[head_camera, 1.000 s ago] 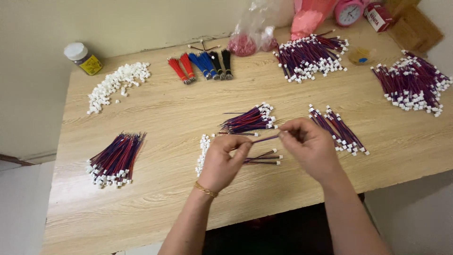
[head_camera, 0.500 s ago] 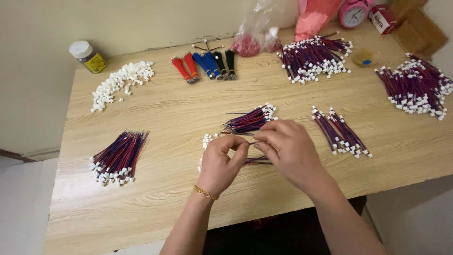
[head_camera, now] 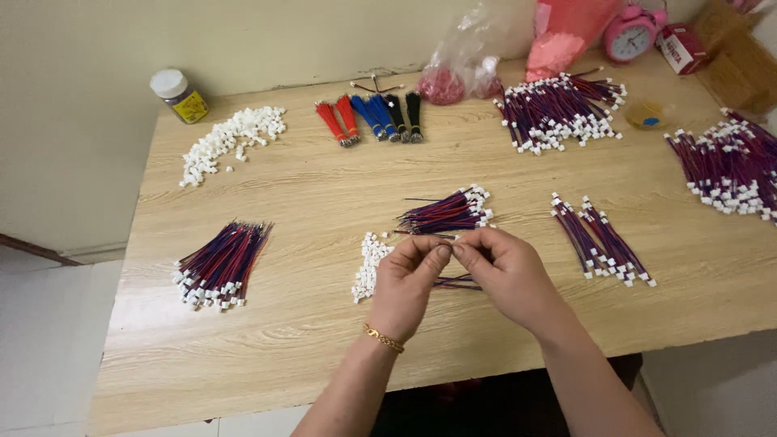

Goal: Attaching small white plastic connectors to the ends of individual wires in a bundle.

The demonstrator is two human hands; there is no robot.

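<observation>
My left hand (head_camera: pixel 407 282) and my right hand (head_camera: pixel 508 275) meet fingertip to fingertip over the middle of the wooden table (head_camera: pixel 324 340). Together they pinch a thin red-and-blue wire, mostly hidden by the fingers. A few loose wires (head_camera: pixel 455 282) lie under my hands. A small heap of white connectors (head_camera: pixel 368 263) sits just left of my left hand. Just beyond my fingertips lies a bundle of red-and-blue wires (head_camera: pixel 447 212) with white plugs on its right end. My left wrist wears a gold bracelet (head_camera: pixel 382 338).
More wire bundles lie at the left (head_camera: pixel 220 263), right (head_camera: pixel 603 243), back (head_camera: pixel 558 109) and far right (head_camera: pixel 728 170). A pile of white connectors (head_camera: pixel 231 142), coloured tassel-like leads (head_camera: pixel 372 117), a jar (head_camera: pixel 180 95), plastic bags (head_camera: pixel 477 57) and a pink clock (head_camera: pixel 631 34) line the back edge.
My right hand has come leftwards from near the right bundle, drawing the wire in until its fingertips meet my left hand's. The view has shifted slightly.
</observation>
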